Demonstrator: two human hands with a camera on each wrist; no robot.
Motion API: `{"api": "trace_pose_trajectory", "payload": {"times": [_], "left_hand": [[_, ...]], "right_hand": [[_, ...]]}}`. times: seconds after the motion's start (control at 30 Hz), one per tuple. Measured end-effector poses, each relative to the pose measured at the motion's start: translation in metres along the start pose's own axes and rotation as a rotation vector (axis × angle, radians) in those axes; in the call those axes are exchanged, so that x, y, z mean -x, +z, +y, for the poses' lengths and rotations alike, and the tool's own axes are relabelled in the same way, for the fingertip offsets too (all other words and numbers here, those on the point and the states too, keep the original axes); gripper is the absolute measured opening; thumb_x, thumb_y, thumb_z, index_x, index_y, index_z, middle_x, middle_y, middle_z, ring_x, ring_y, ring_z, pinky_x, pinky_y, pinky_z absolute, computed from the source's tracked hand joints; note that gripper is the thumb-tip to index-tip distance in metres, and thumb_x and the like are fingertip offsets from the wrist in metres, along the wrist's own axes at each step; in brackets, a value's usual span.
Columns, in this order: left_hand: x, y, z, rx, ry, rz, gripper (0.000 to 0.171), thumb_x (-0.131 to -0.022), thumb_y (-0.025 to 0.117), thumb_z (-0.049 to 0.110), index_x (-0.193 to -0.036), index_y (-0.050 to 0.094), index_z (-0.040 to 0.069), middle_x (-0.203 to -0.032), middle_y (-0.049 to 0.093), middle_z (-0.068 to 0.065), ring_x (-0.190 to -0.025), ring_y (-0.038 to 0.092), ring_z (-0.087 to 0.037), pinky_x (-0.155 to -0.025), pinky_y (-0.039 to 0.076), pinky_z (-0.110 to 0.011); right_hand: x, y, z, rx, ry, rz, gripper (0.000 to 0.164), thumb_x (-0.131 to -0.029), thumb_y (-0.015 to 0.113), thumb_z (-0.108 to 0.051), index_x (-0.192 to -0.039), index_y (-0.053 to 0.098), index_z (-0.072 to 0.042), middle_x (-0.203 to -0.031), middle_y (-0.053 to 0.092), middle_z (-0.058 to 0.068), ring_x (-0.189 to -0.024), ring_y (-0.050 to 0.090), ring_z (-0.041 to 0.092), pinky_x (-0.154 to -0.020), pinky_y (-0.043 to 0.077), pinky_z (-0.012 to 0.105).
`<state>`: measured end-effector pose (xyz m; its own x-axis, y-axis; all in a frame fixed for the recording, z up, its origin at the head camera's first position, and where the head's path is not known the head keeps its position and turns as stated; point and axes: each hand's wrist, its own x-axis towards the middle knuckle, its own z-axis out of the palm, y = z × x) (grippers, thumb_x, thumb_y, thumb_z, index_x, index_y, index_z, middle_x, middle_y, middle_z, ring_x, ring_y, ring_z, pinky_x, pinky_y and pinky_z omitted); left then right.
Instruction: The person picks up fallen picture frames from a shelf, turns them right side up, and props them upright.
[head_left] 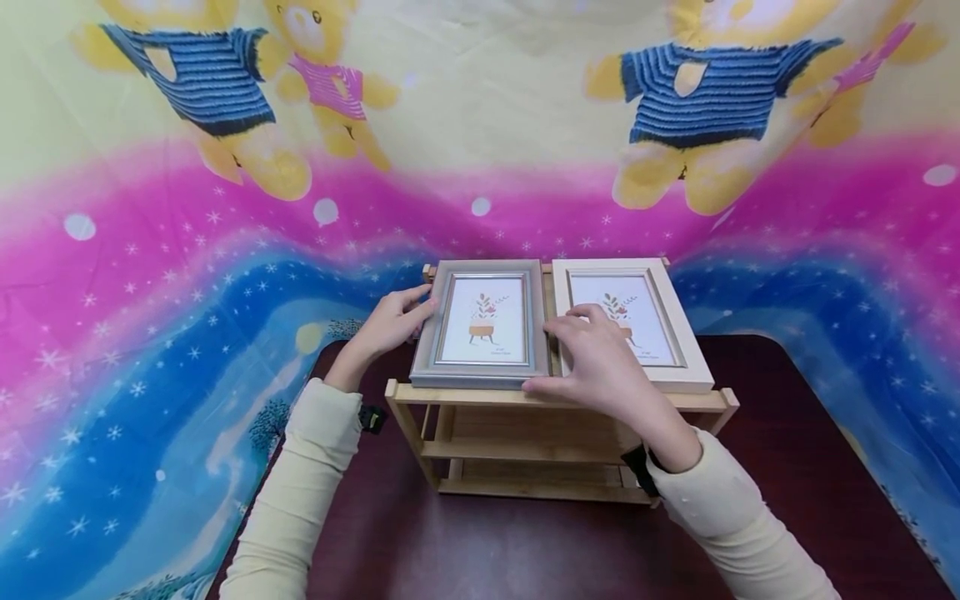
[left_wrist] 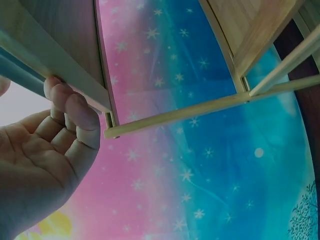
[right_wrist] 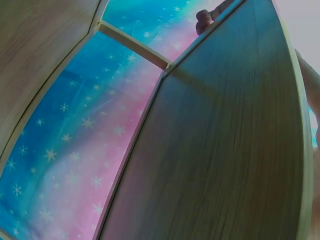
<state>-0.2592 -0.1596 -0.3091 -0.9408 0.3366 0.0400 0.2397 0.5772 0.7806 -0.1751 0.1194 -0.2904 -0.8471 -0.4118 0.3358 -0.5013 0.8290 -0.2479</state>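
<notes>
A grey picture frame (head_left: 423,354) lies face up on the left half of the top board of a wooden shelf rack (head_left: 517,450). Its print shows a plant in an orange pot. My left hand (head_left: 390,323) holds its left edge, the bent fingers (left_wrist: 75,107) at the side in the left wrist view. At the opposite side my right hand (head_left: 600,362) grips its front right corner, thumb along the front edge, fingers at the right edge. A white picture frame (head_left: 686,333) with a matching print lies alongside, partly covered by my right hand.
The rack has lower tiers (head_left: 525,450) below the top board and stands on a dark red table (head_left: 480,550). Behind it hangs a cloth (head_left: 487,100) printed with teddy bears and snowflakes. Underneath the boards, the right wrist view shows bare wood (right_wrist: 215,140).
</notes>
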Motion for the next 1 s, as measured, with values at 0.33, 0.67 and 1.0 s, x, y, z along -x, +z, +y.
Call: {"api": "trace_pose_trajectory", "payload": {"times": [0.33,0.67,1.0], "left_hand": [[-0.0016,0.0024,-0.0007,-0.008,0.018,0.037,0.057,-0.092,0.053,0.023,-0.140,0.031,0.001,-0.064,0.055,-0.008,-0.051,0.044,-0.016,-0.046,0.038,-0.027],[0.0005,0.0061,-0.0001,0.016,0.080,0.101,0.055,-0.091,0.053,0.017,-0.138,0.032,-0.002,-0.071,0.059,-0.011,-0.048,0.044,-0.010,-0.044,0.036,-0.024],[0.0050,0.0070,0.0035,0.011,0.175,0.230,0.053,-0.089,0.055,0.014,-0.138,0.037,0.002,-0.067,0.051,-0.007,-0.050,0.038,-0.012,-0.047,0.033,-0.025]], "right_hand": [[-0.0003,0.0012,-0.0017,0.025,-0.002,0.010,0.076,-0.062,0.075,-0.055,-0.114,0.061,-0.001,-0.106,0.064,0.015,-0.111,0.042,0.033,-0.090,0.036,0.051],[-0.0002,0.0011,-0.0014,0.001,0.008,0.000,0.079,-0.061,0.076,-0.054,-0.117,0.060,-0.001,-0.107,0.063,0.016,-0.112,0.041,0.034,-0.091,0.035,0.051],[0.0004,-0.0011,-0.0026,-0.013,0.021,-0.010,0.092,-0.059,0.077,-0.054,-0.127,0.050,0.001,-0.114,0.060,0.018,-0.115,0.040,0.034,-0.091,0.035,0.051]]}}
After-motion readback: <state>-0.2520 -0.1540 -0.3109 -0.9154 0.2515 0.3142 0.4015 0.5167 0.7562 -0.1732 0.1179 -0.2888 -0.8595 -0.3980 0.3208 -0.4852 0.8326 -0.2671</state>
